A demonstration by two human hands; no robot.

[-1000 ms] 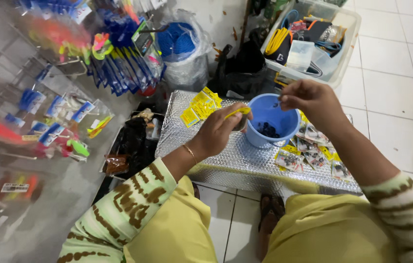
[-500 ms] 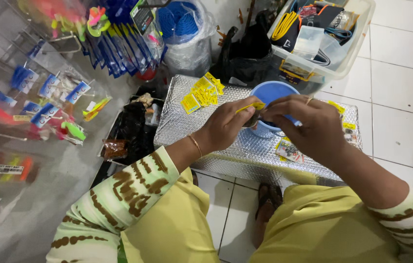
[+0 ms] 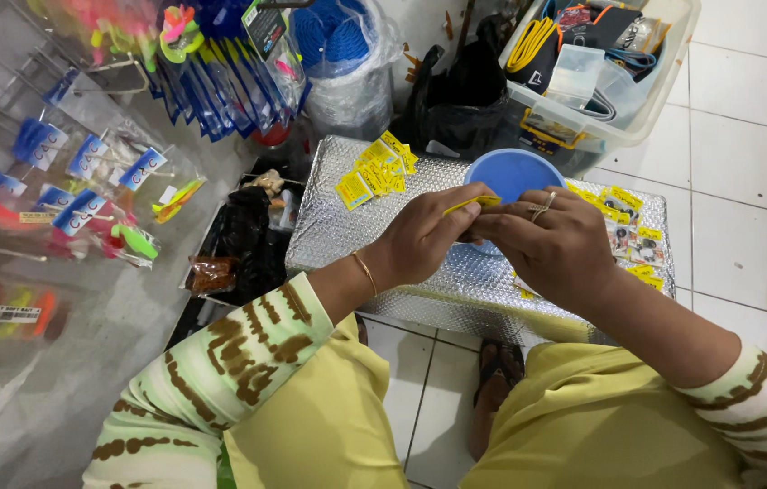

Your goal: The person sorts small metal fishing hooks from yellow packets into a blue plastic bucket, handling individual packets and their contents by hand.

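Over silver board point(image 3: 365, 244), fingers point(image 3: 456, 201) pinch yellow packet point(image 3: 474, 202).

A small shop — fishing tackle, by the look of it. Packaged soft lures point(image 3: 85, 195) in clear bags hang on wire display hooks at the left, blue-carded packets point(image 3: 220, 86) beside them, and a clear plastic bin point(image 3: 623, 118) of stock sits on the white tiled floor point(image 3: 746, 217).
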